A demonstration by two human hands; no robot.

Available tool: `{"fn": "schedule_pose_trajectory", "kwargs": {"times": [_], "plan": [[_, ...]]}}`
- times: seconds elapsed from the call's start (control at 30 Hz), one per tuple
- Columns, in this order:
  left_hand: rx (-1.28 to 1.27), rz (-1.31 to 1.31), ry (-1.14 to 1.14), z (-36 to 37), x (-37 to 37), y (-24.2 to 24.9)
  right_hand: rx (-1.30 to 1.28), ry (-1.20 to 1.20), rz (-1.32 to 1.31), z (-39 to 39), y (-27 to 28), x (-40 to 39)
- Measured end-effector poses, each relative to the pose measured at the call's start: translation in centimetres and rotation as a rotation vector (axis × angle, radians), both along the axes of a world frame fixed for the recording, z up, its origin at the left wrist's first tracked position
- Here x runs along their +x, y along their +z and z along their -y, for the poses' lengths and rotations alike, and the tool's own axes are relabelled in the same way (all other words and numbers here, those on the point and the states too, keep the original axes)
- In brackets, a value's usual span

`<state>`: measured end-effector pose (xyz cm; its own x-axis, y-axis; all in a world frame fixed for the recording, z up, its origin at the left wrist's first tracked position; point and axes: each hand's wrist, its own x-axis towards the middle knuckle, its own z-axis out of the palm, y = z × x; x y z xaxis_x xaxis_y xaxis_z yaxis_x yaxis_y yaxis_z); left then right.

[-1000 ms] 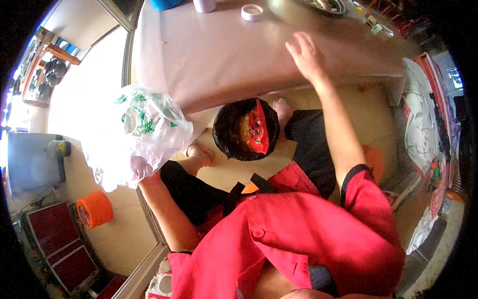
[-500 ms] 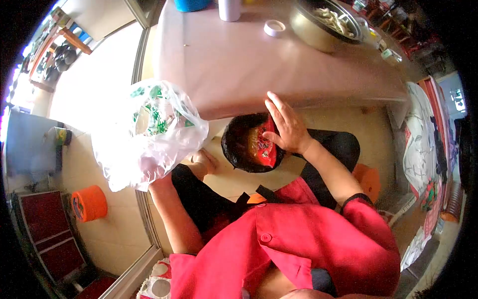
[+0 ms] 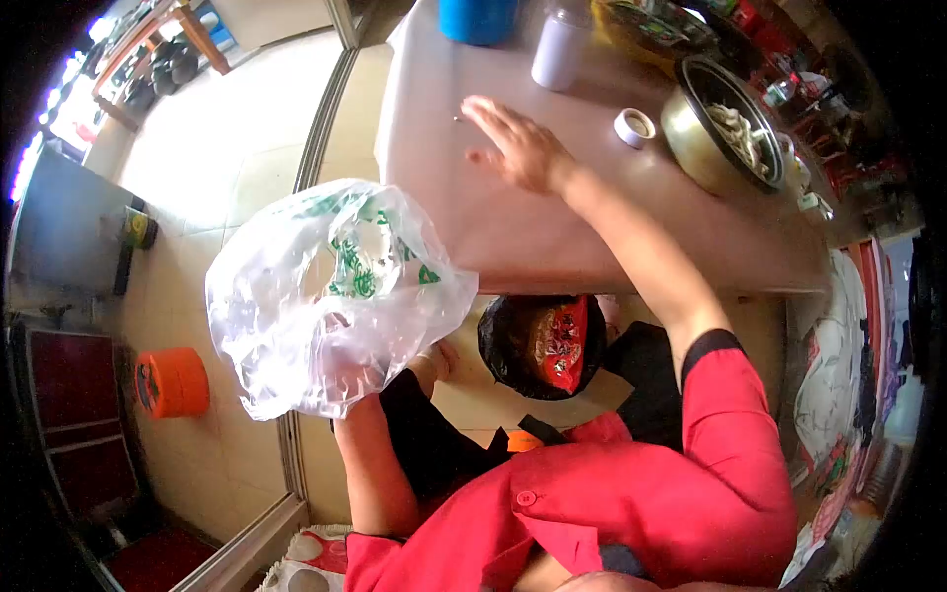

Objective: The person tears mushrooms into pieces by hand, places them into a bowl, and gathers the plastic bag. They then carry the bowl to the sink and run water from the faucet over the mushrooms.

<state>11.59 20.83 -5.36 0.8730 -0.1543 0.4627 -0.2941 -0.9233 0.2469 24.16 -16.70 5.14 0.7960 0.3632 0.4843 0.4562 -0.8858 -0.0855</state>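
My left hand (image 3: 345, 375) grips a clear plastic bag (image 3: 326, 291) with green print, held up beside the table; the bag covers most of the hand. My right hand (image 3: 518, 148) hovers open over the pale table top (image 3: 464, 212), fingers spread, holding nothing. Below the table's edge, between my knees, stands a bin lined with a black bag (image 3: 541, 345) that holds a red wrapper (image 3: 567, 340).
On the table stand a metal bowl of food (image 3: 725, 138), a small white lid (image 3: 633, 126), a white container (image 3: 557, 49) and a blue container (image 3: 478, 18). An orange stool (image 3: 173, 383) sits on the tiled floor at the left.
My right hand rose from the bin back over the table top, further left than before. The view tilted toward the table. The left hand still holds the bag.
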Motion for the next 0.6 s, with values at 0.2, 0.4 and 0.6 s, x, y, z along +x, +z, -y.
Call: {"fn": "schedule_pose_trajectory", "kwargs": {"times": [0.2,0.4,0.6], "plan": [[-1.528,-0.489,-0.087,0.5,1.1,0.0,-0.120,0.020,-0.138,-1.2,-5.3,4.1],[-2.182,-0.471,-0.234,1.9,2.3,3.0,-0.215,-0.031,-0.598,-2.8,0.6,-9.6],[-2.333,-0.484,-0.418,3.5,0.6,5.3,-0.178,0.030,-0.168,-2.7,-2.9,-21.5]]}}
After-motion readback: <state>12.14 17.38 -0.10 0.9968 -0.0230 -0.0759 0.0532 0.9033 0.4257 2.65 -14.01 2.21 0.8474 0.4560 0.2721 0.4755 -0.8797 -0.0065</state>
